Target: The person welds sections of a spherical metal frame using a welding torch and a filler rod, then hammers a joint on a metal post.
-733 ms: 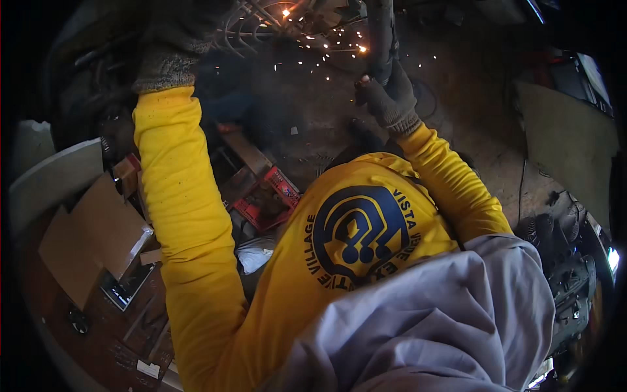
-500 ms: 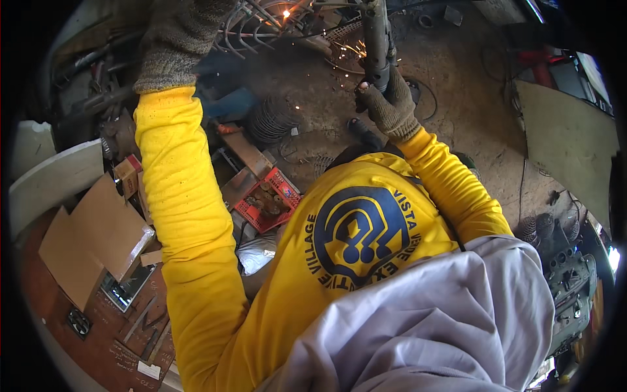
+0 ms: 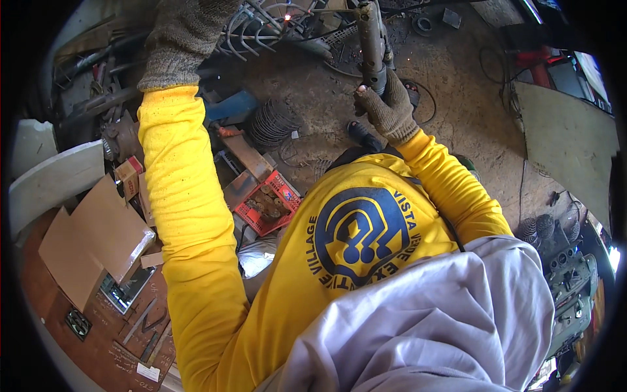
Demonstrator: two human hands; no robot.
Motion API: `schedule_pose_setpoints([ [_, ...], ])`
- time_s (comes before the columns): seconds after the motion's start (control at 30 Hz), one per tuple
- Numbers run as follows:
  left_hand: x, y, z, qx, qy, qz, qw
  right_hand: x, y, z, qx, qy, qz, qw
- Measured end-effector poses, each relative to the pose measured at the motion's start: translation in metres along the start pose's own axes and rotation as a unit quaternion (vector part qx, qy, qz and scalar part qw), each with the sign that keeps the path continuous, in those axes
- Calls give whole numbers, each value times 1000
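My right hand (image 3: 389, 108), in a knitted brown-grey glove, is closed around the lower end of a worn grey tube-shaped tool (image 3: 371, 52). From the tool's top a thin rod runs left toward a frame of curved metal bars (image 3: 256, 29). A small glowing spot (image 3: 287, 17) shows on that frame. My left hand (image 3: 192, 36), gloved alike, reaches to the upper edge beside the bars; its fingers are out of sight, so its grip is hidden.
Below the bars lie a coil of wire (image 3: 273, 124) and a red plastic crate (image 3: 268, 202) holding small round parts. Cardboard (image 3: 98, 235) rests on a reddish-brown tabletop (image 3: 65, 281) at left. A cable (image 3: 434, 98) curves over the floor; a large pale panel (image 3: 565, 144) stands at right.
The bright spray of sparks and haze have mostly gone, and the glow has shrunk to a dot. The tool has shifted slightly left and down. Both arms stay nearly in place.
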State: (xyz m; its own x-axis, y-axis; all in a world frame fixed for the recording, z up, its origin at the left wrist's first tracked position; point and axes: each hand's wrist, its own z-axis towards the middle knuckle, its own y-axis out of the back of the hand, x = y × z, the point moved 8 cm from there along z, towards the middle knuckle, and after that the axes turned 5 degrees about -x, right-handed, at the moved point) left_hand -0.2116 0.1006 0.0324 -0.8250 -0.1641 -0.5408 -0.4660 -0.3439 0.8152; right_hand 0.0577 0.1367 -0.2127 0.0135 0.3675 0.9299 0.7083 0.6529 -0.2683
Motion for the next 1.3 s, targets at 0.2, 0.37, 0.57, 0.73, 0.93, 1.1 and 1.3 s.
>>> schedule_pose_setpoints([
  [0.2,-6,1,2,19,4,7,1000,4,4,-3,-20,-19,-19,999],
  [0.37,-20,-2,-2,90,52,21,994,13,14,-11,-36,-24,-18,999],
  [0.57,-51,12,-42,-116,-198,263,937,25,32,-29,-64,-16,-4,998],
  [0.73,-28,-11,-130,-191,193,-228,935,37,40,-41,-66,10,7,998],
  [0.93,-2,-88,-233,-156,304,-257,904,46,21,-47,-21,23,-25,999],
  [1.1,-12,-122,-265,-131,363,-305,871,53,13,-66,2,54,-54,997],
  [1.3,-30,-151,-261,-152,222,-347,898,75,-36,-71,57,77,-168,981],
])
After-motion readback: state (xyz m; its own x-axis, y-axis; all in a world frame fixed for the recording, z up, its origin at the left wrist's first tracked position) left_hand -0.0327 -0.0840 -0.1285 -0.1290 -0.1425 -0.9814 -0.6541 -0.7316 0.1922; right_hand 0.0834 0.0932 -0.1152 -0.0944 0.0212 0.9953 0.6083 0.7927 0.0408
